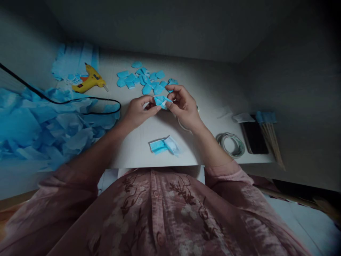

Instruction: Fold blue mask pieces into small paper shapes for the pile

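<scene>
Between my two hands is a small folded blue piece (161,101) with a bit of white showing. My left hand (140,111) pinches its left side between thumb and fingers. My right hand (184,106) grips its right side, thumb in front. Just beyond, several flat blue pieces (146,79) lie scattered on the white table (133,149). Nearer to my body rest a blue scrap (158,146) and a paler one (172,145), touching each other. A ring-shaped roll (184,125) is partly hidden under my right hand.
At the left are a yellow glue gun (90,80) with a black cord (106,99), stacked blue sheets (82,55) and a large blue heap (53,124). Right of my arm lie a tape roll (232,145), a dark phone (255,138) and a bundle of sticks (272,140).
</scene>
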`<state>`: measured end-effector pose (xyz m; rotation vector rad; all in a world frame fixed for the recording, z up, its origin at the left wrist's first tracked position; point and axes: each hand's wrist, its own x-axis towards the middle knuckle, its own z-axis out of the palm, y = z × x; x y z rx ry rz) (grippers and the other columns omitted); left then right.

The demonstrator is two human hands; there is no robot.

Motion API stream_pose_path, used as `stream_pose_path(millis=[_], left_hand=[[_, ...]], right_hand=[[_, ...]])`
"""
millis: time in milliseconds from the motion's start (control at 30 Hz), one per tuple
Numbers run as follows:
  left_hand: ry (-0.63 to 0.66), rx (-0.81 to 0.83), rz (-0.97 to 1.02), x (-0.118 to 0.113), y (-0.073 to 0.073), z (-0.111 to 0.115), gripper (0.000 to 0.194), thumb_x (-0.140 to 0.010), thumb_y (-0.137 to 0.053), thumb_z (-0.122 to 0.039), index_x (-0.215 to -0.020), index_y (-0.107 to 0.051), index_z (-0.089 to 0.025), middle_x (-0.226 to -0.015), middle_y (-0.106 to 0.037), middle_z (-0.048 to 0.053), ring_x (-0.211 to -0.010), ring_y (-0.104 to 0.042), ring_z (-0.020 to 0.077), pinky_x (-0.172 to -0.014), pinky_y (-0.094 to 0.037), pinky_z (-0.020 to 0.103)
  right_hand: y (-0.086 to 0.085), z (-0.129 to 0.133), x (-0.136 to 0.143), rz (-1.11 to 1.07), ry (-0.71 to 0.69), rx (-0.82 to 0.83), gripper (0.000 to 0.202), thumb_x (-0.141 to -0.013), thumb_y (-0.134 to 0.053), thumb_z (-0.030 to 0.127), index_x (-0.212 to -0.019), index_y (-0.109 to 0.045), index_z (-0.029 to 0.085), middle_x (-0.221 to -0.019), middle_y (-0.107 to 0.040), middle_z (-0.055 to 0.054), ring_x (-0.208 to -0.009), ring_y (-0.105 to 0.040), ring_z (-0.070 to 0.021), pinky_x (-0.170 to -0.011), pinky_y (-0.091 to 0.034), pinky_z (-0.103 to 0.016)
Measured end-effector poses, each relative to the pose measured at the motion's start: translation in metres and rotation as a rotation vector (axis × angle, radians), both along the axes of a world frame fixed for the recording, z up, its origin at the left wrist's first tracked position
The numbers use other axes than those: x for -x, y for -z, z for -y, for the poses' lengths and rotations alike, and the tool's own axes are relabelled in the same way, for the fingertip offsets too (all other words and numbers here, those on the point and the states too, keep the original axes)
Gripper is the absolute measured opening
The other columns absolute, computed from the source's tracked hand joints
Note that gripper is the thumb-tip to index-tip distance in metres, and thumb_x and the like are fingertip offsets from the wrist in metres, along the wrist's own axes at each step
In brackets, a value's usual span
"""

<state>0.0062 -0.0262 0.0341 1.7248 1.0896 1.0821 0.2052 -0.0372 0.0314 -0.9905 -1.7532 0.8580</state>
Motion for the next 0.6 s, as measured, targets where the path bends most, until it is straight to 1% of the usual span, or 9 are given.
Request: stream_pose_path(millis=[100, 167, 267, 400, 500, 600], left_hand=[[-0.022, 0.037, 0.036, 0.0013, -0.0001, -0.0014, 0.018, -0.077, -0.07, -0.03, -0.069, -0.058, -0.02, -0.067, -0.053, -0.003, -0.066, -0.047, 0.0128, -0.068, -0.041, 0.029], [-0.038, 0.051, 0.038, 0.0022, -0.0005, -0.0022, 0.017, -0.077, -0.068, -0.03, -0.069, -0.057, -0.02, -0.068, -0.052, -0.003, -0.066, -0.046, 0.0129, -0.068, -0.04, 0.029], [-0.026, 0.039, 0.0, 0.0029, -0.0015, -0.0023, 0.015, -0.076, -0.066, -0.028, -0.068, -0.056, -0.02, -0.068, -0.051, -0.003, -0.067, -0.046, 0.0129, -0.068, -0.039, 0.029], [-0.005, -0.008, -0.077, 0.0024, -0.0009, -0.0021, 0.013, -0.074, -0.065, -0.024, -0.067, -0.055, -0.02, -0.066, -0.052, -0.003, -0.067, -0.047, 0.0131, -0.069, -0.039, 0.029], [-0.033, -0.027, -0.054, 0.0017, 0.0003, -0.0026, 0.01, -0.077, -0.064, -0.024, -0.069, -0.057, -0.02, -0.07, -0.057, -0.002, -0.07, -0.05, 0.0139, -0.071, -0.041, 0.029], [-0.046, -0.028, -0.034, 0.0009, 0.0003, -0.0017, 0.013, -0.08, -0.065, -0.029, -0.072, -0.059, -0.02, -0.073, -0.06, -0.001, -0.074, -0.053, 0.0147, -0.073, -0.043, 0.029]], right_hand=[[0.003, -0.0031, -0.0008, -0.082, -0.043, 0.069, 0.056, -0.093, -0.065, 0.062, -0.135, -0.056, 0.027, -0.099, -0.063, -0.002, -0.091, -0.063, -0.0177, -0.082, -0.058, -0.032], [0.002, -0.0028, -0.0013, -0.087, -0.083, 0.106, 0.059, -0.091, -0.068, 0.064, -0.135, -0.056, 0.027, -0.1, -0.063, -0.002, -0.092, -0.063, -0.0182, -0.083, -0.057, -0.032], [-0.0017, -0.001, -0.0026, -0.062, -0.129, 0.13, 0.061, -0.089, -0.071, 0.064, -0.135, -0.058, 0.027, -0.101, -0.064, -0.002, -0.093, -0.063, -0.0185, -0.082, -0.056, -0.032], [-0.0036, -0.0007, -0.0039, -0.021, -0.093, 0.125, 0.059, -0.089, -0.071, 0.063, -0.133, -0.06, 0.026, -0.093, -0.059, 0.0, -0.083, -0.059, -0.0163, -0.077, -0.054, -0.031], [-0.0018, -0.0008, -0.0021, -0.012, -0.082, 0.123, 0.058, -0.089, -0.072, 0.063, -0.132, -0.061, 0.026, -0.088, -0.056, 0.001, -0.077, -0.055, -0.0149, -0.076, -0.054, -0.031], [0.0012, 0.0008, 0.0026, -0.036, -0.067, 0.099, 0.06, -0.089, -0.071, 0.064, -0.135, -0.059, 0.026, -0.089, -0.055, 0.001, -0.079, -0.056, -0.0155, -0.078, -0.056, -0.033]])
